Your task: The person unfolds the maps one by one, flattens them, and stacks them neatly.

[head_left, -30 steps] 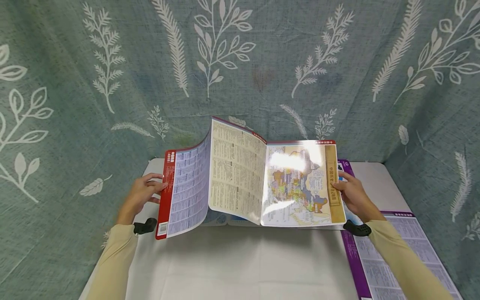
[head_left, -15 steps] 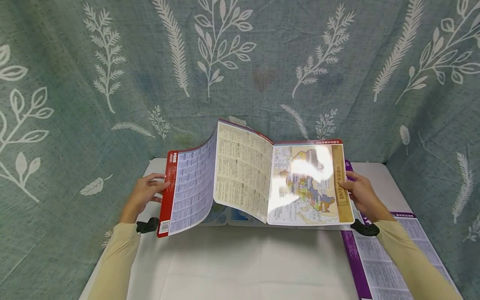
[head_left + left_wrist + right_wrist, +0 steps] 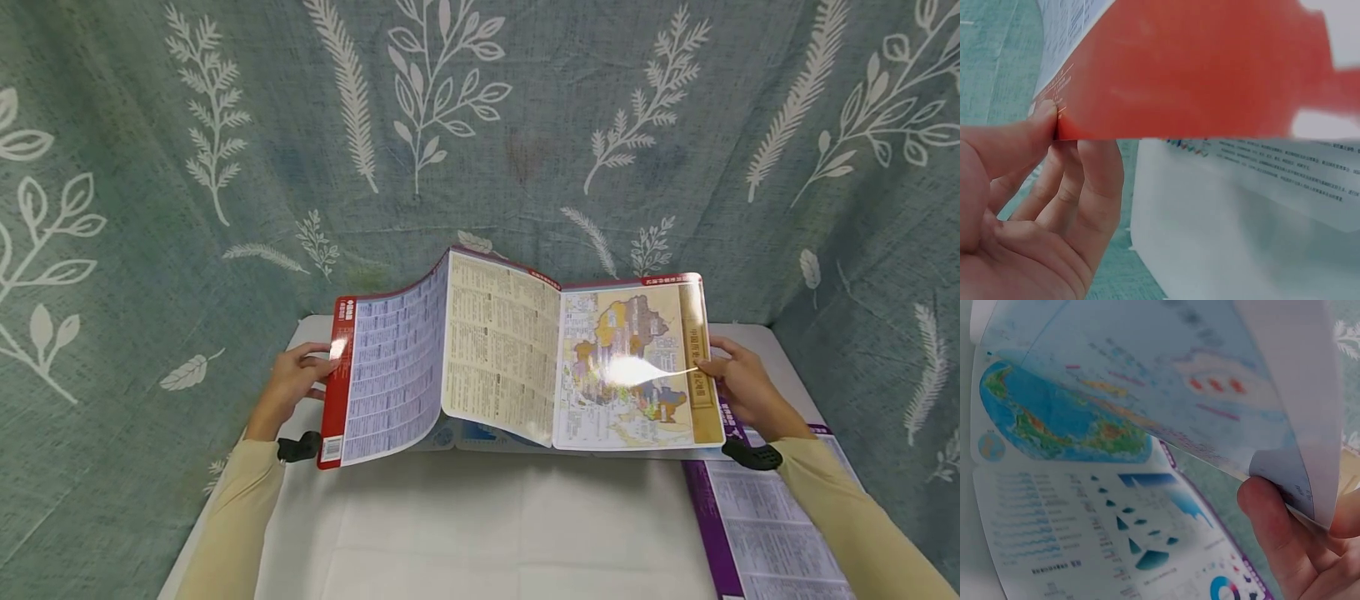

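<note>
A glossy folding map [image 3: 502, 350] is held up partly unfolded, its panels bent in a zigzag with a raised fold left of the middle. My left hand [image 3: 288, 387] pinches its red left edge strip [image 3: 334, 417] between thumb and fingers, as the left wrist view confirms. At the opposite end, my right hand [image 3: 746, 387] pinches the panel with a coloured map and a gold strip [image 3: 697, 367]. In the right wrist view, the panel's blue underside [image 3: 1147, 369] rises from between thumb and fingers.
Beneath the held map, a purple-edged map sheet [image 3: 780, 517] lies spread on the white table [image 3: 450, 533]. Its world map panel [image 3: 1054, 419] shows in the right wrist view. A green leaf-patterned curtain [image 3: 517, 125] surrounds the back and sides.
My right hand has moved to the right, drawing its end of the folding map with it. The raised fold has shifted right and sunk slightly; my left hand has barely moved.
</note>
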Demonstrator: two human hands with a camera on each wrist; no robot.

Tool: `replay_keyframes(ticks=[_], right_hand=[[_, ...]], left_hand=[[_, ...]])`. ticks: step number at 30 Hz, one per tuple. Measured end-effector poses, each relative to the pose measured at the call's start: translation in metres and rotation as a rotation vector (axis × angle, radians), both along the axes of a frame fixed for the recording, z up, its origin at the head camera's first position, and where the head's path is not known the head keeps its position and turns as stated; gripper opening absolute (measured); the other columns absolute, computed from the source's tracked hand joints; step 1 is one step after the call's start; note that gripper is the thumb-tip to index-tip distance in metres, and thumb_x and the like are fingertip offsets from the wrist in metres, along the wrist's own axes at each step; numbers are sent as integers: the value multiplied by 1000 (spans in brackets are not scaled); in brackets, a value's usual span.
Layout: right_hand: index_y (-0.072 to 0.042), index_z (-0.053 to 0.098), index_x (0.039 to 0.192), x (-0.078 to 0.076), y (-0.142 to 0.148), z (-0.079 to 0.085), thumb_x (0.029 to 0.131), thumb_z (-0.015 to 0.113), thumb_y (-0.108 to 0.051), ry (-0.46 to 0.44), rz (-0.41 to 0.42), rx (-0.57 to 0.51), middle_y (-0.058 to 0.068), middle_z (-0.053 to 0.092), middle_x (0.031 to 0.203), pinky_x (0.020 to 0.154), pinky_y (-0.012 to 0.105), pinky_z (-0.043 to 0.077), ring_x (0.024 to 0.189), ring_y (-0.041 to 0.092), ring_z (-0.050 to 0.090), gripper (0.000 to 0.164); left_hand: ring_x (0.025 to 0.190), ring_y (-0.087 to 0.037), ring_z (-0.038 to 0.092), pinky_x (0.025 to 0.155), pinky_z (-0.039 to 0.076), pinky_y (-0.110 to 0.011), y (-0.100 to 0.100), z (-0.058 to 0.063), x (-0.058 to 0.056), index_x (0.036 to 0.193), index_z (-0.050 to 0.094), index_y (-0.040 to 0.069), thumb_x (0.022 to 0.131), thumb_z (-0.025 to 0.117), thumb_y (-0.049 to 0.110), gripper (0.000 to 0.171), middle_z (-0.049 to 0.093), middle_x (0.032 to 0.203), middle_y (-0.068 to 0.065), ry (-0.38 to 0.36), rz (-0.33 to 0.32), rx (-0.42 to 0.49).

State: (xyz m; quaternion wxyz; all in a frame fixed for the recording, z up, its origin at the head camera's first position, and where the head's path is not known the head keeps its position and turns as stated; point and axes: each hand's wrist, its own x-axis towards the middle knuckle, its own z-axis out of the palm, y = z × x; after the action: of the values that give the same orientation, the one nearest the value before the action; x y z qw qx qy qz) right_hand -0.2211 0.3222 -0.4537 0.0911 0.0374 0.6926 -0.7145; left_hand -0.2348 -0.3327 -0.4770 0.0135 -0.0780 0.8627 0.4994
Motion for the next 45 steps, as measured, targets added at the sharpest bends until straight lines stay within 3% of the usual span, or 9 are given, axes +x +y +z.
replay_keyframes(ticks=[8, 14, 19, 21, 24, 26, 31, 40, 45], right_hand=[[4, 23, 143, -2, 10, 0, 98, 47, -3, 25, -11, 24, -9, 66, 87, 65, 27, 54, 79, 8, 65, 52], [2, 23, 144, -3, 15, -2, 98, 47, -6, 22, -3, 100, -10, 65, 89, 66, 27, 54, 80, 9, 65, 53], [2, 20, 146, -4, 20, -2, 98, 47, -8, 0, -3, 140, -11, 64, 89, 67, 28, 54, 80, 9, 65, 56], [2, 21, 146, -4, 23, -2, 99, 46, -8, -7, -7, 152, -11, 63, 89, 67, 28, 54, 80, 9, 65, 55], [1, 25, 144, -4, 28, -3, 99, 47, -8, -10, -10, 153, -10, 64, 89, 66, 28, 54, 79, 10, 64, 51], [-1, 29, 141, -5, 31, -4, 99, 47, -8, -15, -12, 147, -10, 64, 88, 66, 28, 54, 79, 10, 65, 47], [-3, 33, 137, -8, 38, -6, 99, 48, -9, -16, -11, 140, -11, 64, 88, 66, 28, 54, 78, 10, 65, 42], [-6, 36, 133, -10, 44, -7, 98, 48, -8, -23, -34, 108, -10, 66, 86, 64, 28, 54, 77, 10, 65, 37], [-5, 35, 134, -12, 48, -10, 97, 49, -5, -21, -51, 72, -9, 67, 84, 62, 28, 54, 75, 11, 66, 40]], left_hand=[[82, -30, 64, 64, 57, -36, 4, -2, -3, 135, 47, 3, 94, 60, 29, 50, 58, 115, -26, 14, 26, 18], [80, -31, 64, 62, 57, -39, 2, -9, -12, 134, 48, 3, 91, 62, 32, 54, 60, 111, -24, 31, 14, 41], [79, -31, 64, 60, 56, -42, -8, -33, -30, 136, 48, 7, 90, 64, 34, 56, 62, 110, -21, 13, 14, 53], [78, -30, 64, 60, 56, -42, -10, -37, -35, 136, 49, 8, 89, 65, 35, 57, 63, 109, -19, 4, 6, 60], [78, -29, 64, 60, 56, -41, -7, -33, -37, 136, 49, 8, 89, 66, 33, 56, 63, 108, -18, 7, -9, 65], [81, -30, 64, 63, 57, -40, 3, -20, -31, 136, 48, 6, 90, 63, 33, 56, 61, 111, -21, -2, -15, 41], [85, -31, 64, 64, 57, -36, 17, -5, -27, 138, 45, 4, 94, 58, 30, 52, 58, 116, -25, -33, 15, -11], [81, -27, 64, 64, 56, -34, 19, -3, -32, 139, 43, 4, 96, 55, 28, 51, 57, 119, -26, -40, 35, -9], [80, -28, 64, 61, 56, -37, 11, -14, -37, 137, 46, 4, 95, 57, 27, 49, 58, 115, -25, -32, 46, -3]])
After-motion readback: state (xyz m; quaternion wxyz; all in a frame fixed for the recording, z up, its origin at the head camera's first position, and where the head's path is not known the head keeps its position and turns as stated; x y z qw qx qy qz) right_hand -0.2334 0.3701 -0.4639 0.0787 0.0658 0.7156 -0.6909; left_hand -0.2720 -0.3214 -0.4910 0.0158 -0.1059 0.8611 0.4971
